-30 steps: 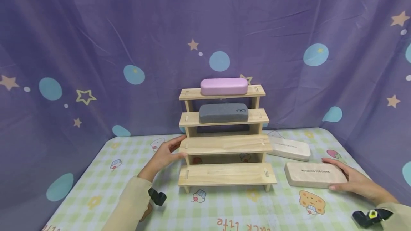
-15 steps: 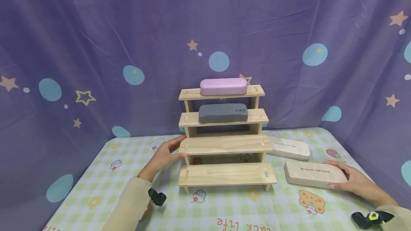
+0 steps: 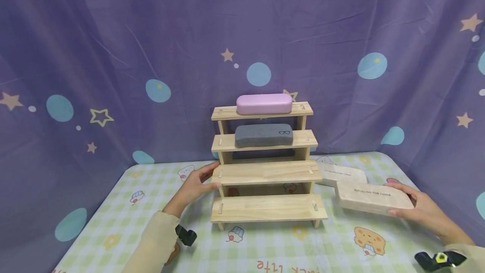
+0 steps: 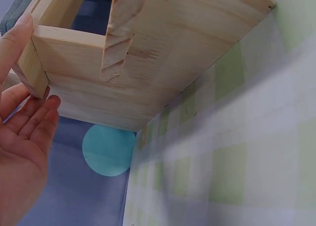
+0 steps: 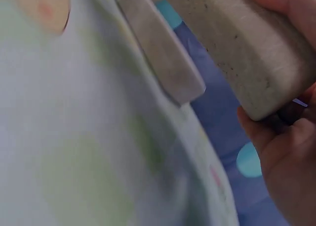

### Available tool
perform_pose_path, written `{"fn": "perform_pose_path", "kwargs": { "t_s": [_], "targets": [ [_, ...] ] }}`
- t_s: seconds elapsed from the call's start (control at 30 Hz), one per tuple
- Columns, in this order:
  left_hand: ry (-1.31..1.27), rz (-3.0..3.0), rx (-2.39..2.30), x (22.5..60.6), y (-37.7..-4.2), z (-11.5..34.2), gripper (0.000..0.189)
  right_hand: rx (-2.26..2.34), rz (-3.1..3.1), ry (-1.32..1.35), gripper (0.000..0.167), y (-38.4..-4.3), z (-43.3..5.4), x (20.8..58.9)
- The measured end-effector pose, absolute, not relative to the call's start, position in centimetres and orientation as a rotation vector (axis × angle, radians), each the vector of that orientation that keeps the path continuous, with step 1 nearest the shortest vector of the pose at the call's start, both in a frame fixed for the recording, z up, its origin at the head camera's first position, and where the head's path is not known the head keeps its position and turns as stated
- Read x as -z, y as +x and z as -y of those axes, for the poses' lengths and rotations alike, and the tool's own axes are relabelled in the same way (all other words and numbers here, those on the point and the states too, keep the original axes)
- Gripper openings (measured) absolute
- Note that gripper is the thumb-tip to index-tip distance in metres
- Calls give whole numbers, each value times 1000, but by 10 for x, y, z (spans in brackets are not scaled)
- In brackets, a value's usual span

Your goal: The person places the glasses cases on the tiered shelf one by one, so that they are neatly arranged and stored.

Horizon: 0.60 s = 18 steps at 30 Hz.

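At the right of the head view my right hand (image 3: 428, 210) grips the right end of a beige glasses case (image 3: 371, 197) printed "REFUELING FOR CHINA". The case is lifted off the cloth, its left end in front of a second beige case (image 3: 342, 175) lying behind. In the right wrist view, thumb and fingers clasp the held case (image 5: 247, 48) at its end. My left hand (image 3: 192, 186) holds the left edge of a four-step wooden display stand (image 3: 265, 207), thumb in front and fingers behind. A grey glasses case (image 3: 261, 135) and a pink one (image 3: 264, 104) lie on its two upper steps.
The stand sits on a table with a green-checked cloth (image 3: 110, 214). Close behind hangs a purple curtain (image 3: 189, 33) with stars and blue dots. Its two lower steps bear nothing.
My right hand has raised the nearer beige case from the cloth, first tilting it slightly, then bringing it up. The left hand and the stand have stayed in place.
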<state>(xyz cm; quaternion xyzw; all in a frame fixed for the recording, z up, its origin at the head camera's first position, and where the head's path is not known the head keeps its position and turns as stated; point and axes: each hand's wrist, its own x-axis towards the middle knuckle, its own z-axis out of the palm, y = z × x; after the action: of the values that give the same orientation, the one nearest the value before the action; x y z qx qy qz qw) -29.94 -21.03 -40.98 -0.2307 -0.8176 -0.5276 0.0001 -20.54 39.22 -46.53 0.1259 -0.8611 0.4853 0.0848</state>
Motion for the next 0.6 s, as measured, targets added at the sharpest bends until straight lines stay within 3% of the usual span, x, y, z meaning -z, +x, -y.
{"fn": "perform_pose_path", "kwargs": {
  "t_s": [0.6],
  "targets": [
    [-741,2553,1676,412,-300,211,67,-1324,2470,418,62,-198,-349,418]
  ]
}}
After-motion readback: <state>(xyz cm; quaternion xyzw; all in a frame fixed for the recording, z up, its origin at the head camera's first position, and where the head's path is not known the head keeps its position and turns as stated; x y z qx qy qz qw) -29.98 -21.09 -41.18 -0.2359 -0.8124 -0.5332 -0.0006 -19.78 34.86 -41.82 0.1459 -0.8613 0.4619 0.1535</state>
